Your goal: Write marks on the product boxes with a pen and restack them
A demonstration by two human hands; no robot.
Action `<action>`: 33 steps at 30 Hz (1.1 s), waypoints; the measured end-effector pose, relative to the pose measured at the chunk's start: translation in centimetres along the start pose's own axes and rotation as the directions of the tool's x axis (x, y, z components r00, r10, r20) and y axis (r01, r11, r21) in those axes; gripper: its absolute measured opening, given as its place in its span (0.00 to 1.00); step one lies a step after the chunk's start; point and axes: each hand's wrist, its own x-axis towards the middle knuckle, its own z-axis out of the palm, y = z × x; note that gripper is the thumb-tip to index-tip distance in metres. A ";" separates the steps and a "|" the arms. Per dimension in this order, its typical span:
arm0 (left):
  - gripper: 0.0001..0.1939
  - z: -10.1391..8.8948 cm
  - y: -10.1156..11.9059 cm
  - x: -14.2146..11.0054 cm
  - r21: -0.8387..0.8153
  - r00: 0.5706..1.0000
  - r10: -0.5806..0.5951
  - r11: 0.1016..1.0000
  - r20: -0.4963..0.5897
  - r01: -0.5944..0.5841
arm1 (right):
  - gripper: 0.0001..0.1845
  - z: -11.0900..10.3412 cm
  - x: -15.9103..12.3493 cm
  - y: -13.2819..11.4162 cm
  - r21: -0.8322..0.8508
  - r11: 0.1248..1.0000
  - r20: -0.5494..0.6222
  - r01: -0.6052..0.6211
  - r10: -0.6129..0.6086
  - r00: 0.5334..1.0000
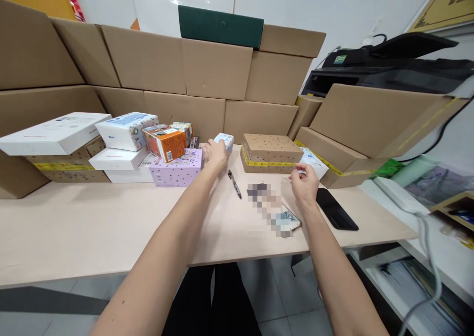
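My left hand reaches to the back of the table, its fingers closed on a small white-and-blue patterned pack beside the lilac box. My right hand is raised near the brown dotted carton, thumb and forefinger drawn together; whether anything small is between them does not show. Behind those fingers lies a white patterned pack. A pen rests between my hands. To its right is a flat item, mostly pixelated, with a printed end like a banknote. A black phone lies beside my right wrist.
On the left stand white boxes, a tissue pack and an orange box, stacked. Tall cardboard panels wall the back. An open carton stands at right, before a black printer. The table's front edge is near me.
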 end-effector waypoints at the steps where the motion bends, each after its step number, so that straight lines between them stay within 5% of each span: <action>1: 0.18 -0.2 0.2 -0.3 -0.001 1.000 0.001 1.000 0.005 -0.001 | 0.15 -0.1 0.0 0.1 -0.009 1.000 -0.004 0.005 -0.005 1.000; 6: 0.19 -2.7 0.4 -2.2 -0.020 0.995 0.097 0.995 -0.007 -0.098 | 0.15 -0.3 0.0 0.3 -0.006 1.000 -0.004 0.009 -0.009 1.000; 9: 0.16 -5.7 -0.8 -4.4 -0.082 0.962 0.261 0.960 -0.083 -0.268 | 0.16 -0.4 0.0 0.3 -0.003 1.000 -0.016 -0.003 0.003 1.000; 14: 0.11 -10.5 -7.0 -11.0 -0.231 0.775 0.560 0.745 -0.293 -0.625 | 0.15 -0.7 -0.1 0.0 0.055 0.998 -0.033 -0.020 0.022 0.999; 17: 0.13 -11.2 -12.4 -14.7 -0.261 0.691 0.676 0.640 -0.256 -0.722 | 0.14 -0.6 -0.3 -0.5 0.066 0.997 -0.030 -0.031 0.033 0.999; 20: 0.19 -10.8 -16.3 -16.3 -0.308 0.692 0.702 0.629 -0.169 -0.714 | 0.14 -0.1 -0.8 -2.1 0.053 0.998 -0.034 0.018 -0.016 0.999; 24: 0.37 -10.3 -17.8 -15.3 -0.372 0.718 0.696 0.658 -0.033 -0.655 | 0.14 1.6 -1.8 -6.9 0.035 0.994 0.134 0.108 -0.112 0.985; 26: 0.42 -9.9 -17.6 -14.6 -0.440 0.724 0.689 0.655 0.014 -0.615 | 0.13 2.9 -2.4 -9.7 -0.076 0.984 0.388 0.161 -0.120 0.914; 28: 0.46 -9.3 -17.6 -14.4 -0.535 0.755 0.652 0.664 0.072 -0.523 | 0.12 4.5 -3.1 -12.1 -0.266 0.928 0.645 0.262 -0.031 0.763; 30: 0.50 -8.5 -17.9 -14.5 -0.602 0.786 0.600 0.685 0.146 -0.411 | 0.11 6.0 -3.9 -13.4 -0.349 0.884 0.732 0.310 0.051 0.679; 33: 0.55 -7.6 -18.7 -15.0 -0.612 0.803 0.563 0.710 0.197 -0.347 | 0.08 7.8 -4.9 -13.7 -0.384 0.870 0.755 0.310 0.103 0.647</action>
